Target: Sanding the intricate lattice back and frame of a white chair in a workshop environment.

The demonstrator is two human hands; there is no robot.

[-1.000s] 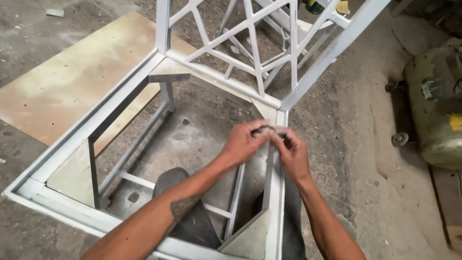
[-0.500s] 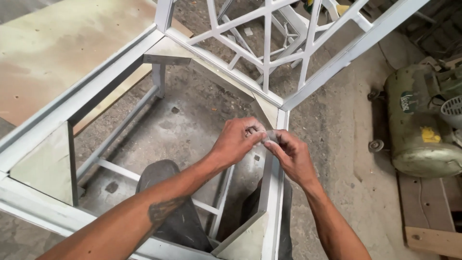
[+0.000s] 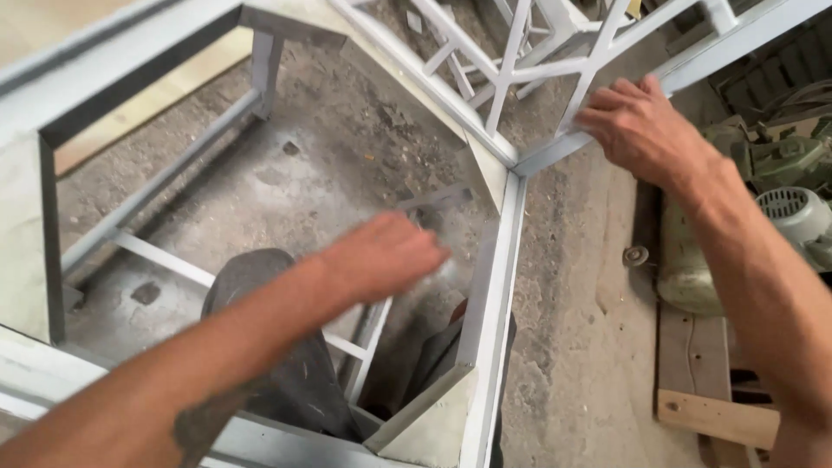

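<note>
A grey-white painted metal frame [image 3: 494,286] stands on the concrete floor, with me inside it. My right hand [image 3: 641,130] lies on the frame's slanted upper rail [image 3: 737,43], just right of the corner joint [image 3: 516,166], fingers stretched along the bar. Lower down, my left hand [image 3: 390,256] is blurred with motion, inside the frame and beside the long right-hand rail. A pale smear shows at its fingertips; whether it holds anything cannot be made out. My dark trouser leg [image 3: 286,347] shows below the left forearm.
A lattice of white bars [image 3: 520,61] rises behind the corner. A green motor unit [image 3: 763,217] sits on the floor at the right, with wooden boards [image 3: 719,416] before it. A plywood sheet [image 3: 147,104] lies at the far left. Triangular gusset plates [image 3: 425,425] fill the frame's corners.
Both hands were together at the frame's corner joint. Now the left has dropped down and left inside the frame, and the right has moved up and right onto the slanted rail.
</note>
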